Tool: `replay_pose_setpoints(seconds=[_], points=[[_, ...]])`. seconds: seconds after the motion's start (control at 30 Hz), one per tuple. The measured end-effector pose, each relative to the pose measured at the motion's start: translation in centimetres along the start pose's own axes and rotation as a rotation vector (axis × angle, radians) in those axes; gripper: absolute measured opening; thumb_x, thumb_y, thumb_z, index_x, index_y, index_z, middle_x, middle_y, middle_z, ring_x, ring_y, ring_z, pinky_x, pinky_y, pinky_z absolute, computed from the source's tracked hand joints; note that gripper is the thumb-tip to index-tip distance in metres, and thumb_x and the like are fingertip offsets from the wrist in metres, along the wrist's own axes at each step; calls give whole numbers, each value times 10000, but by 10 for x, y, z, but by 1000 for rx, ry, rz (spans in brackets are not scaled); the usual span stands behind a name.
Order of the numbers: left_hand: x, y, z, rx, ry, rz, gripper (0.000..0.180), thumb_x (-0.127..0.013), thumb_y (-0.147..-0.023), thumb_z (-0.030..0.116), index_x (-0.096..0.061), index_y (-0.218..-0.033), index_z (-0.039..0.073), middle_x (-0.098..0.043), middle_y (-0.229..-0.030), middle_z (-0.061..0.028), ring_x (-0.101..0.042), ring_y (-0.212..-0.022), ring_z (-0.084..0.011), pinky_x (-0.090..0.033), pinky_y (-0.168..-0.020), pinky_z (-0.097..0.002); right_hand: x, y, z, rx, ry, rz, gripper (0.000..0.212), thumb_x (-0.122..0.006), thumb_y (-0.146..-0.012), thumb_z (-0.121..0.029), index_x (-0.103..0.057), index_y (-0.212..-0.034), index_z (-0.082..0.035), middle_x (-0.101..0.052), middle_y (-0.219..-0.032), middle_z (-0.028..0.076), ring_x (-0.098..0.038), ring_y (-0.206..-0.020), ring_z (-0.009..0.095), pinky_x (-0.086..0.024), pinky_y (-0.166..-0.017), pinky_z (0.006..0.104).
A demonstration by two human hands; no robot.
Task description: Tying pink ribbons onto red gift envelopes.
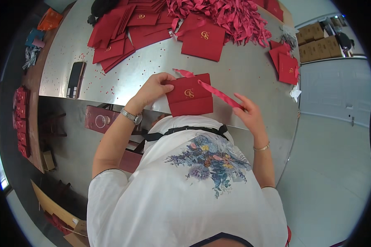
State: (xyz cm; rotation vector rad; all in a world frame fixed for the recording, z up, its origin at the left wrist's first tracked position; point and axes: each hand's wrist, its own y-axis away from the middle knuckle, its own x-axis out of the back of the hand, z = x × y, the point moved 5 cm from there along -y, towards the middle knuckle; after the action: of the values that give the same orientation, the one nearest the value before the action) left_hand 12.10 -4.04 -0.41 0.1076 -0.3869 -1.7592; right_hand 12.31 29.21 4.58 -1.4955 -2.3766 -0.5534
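My left hand (154,87) pinches the upper left edge of a red paper bag (189,103) with a gold emblem, lying flat at the table's near edge. One end of a red ribbon (218,94) comes out near the top of the bag. My right hand (248,113) grips that ribbon's other end between thumb and fingers, drawing it out to the right in a slanting line. A short loop of ribbon (184,73) sticks up behind the bag, beside my left fingers.
The metal table (152,61) carries piled red bags (142,18), a heap of red ribbons (239,20), and another bag pile (287,68) at right. A phone (75,80) lies at left among red specks. A stool (99,118) holding a glass stands below the near edge.
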Motion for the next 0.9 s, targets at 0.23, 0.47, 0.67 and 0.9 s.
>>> replay_pose_setpoints(seconds=[0.23,0.47,0.67,0.9], points=[[0,-5,-6,85,137,-2,201,-612,-818,-5,-637,-1018,-12,-656,-897,-43,-605,-811,-111,-494,-753,-245,2,33,-50,227,-961,73,395,-614,-792,17,-590,-1185,-4,-629,-906,70,-588,-807,150,-492,-740,272],[-10,-10,3,43,109,-8,221,-643,-795,10,-639,-1015,-17,-656,-880,-51,-604,-795,-116,-490,-742,-242,-23,12,-74,116,-528,108,239,-616,-800,21,-646,-1037,3,-596,-1062,105,-558,-1003,198,-470,-847,319],[-11,-2,14,117,56,-74,172,-683,-766,18,-646,-931,-11,-638,-823,-37,-581,-722,-109,-489,-659,-245,-86,-29,-112,657,158,99,172,-583,-849,-32,-637,-1009,-1,-666,-914,137,-645,-853,190,-509,-753,297],[-11,6,10,90,20,-52,152,-649,-806,-15,-617,-954,-27,-619,-839,-39,-588,-744,-115,-504,-670,-248,-133,-66,-46,-13,-188,2,145,-612,-843,-97,-621,-936,14,-691,-792,121,-669,-677,191,-518,-644,303]])
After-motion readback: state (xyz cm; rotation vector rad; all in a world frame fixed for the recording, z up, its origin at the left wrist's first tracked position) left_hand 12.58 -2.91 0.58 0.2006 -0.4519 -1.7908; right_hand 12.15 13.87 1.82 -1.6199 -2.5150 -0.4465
